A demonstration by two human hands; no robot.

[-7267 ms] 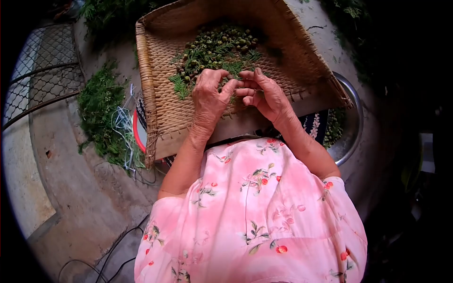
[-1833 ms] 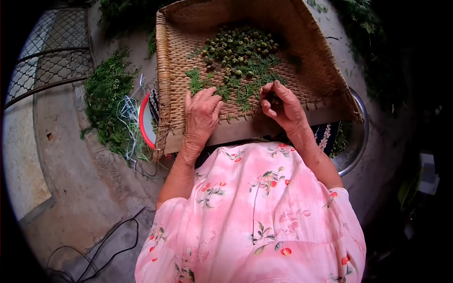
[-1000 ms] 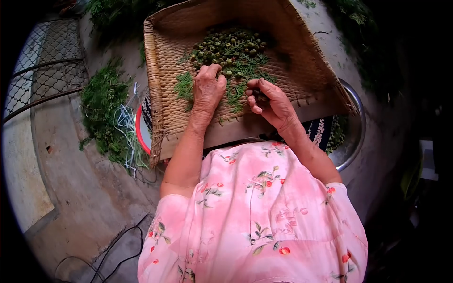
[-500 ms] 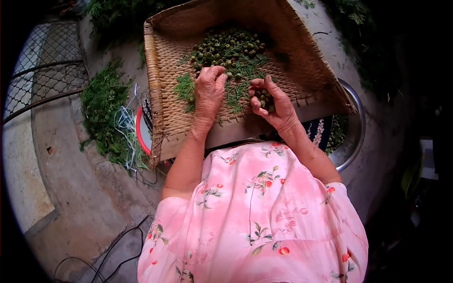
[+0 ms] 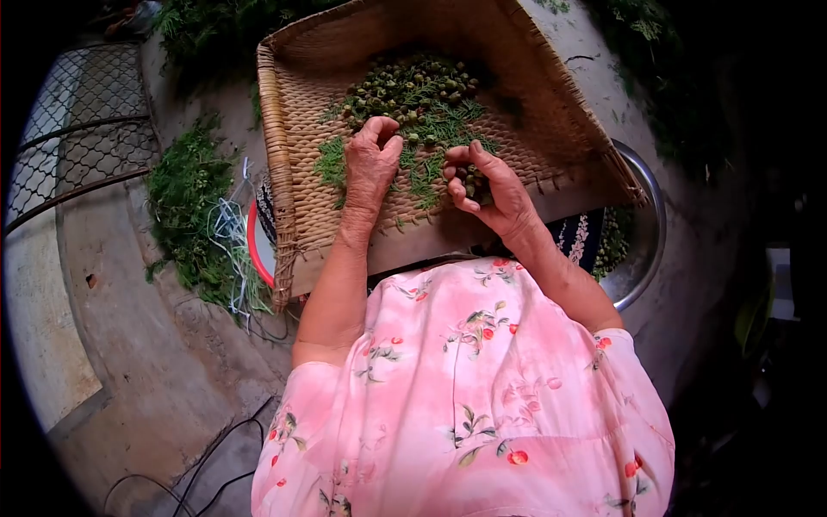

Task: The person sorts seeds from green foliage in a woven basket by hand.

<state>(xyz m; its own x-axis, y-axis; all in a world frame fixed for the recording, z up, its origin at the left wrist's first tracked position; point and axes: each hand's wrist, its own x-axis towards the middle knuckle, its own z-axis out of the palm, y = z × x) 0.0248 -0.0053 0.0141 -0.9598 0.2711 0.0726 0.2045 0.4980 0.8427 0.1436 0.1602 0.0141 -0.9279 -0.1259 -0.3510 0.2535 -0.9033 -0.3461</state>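
A woven basket tray [image 5: 301, 185] rests across my lap, holding a heap of small knobbly green cones [image 5: 431, 84] mixed with flat evergreen sprigs [image 5: 422, 177]. At the near edge of the heap, my left hand [image 5: 372, 165] has its fingers curled and pinched; whatever is between the fingertips is hidden. Cupped beside it on the right, my right hand [image 5: 495, 185] holds several cones [image 5: 472, 181] against its palm, fingers bent around them. A looser green sprig [image 5: 330, 164] lies left of my left hand.
Under the tray's right side stands a metal basin [image 5: 659, 224] with more green cones [image 5: 613, 246]. A red-rimmed container [image 5: 256, 246] shows at the left, near pale plastic strings [image 5: 228, 220] and a pile of evergreen branches [image 5: 185, 202]. Black cables [image 5: 207, 457] lie on the concrete floor.
My left hand has shifted slightly left and up along the heap's edge, its fingers still curled. My right hand stays cupped around the cones, a little farther left. The view has moved slightly.
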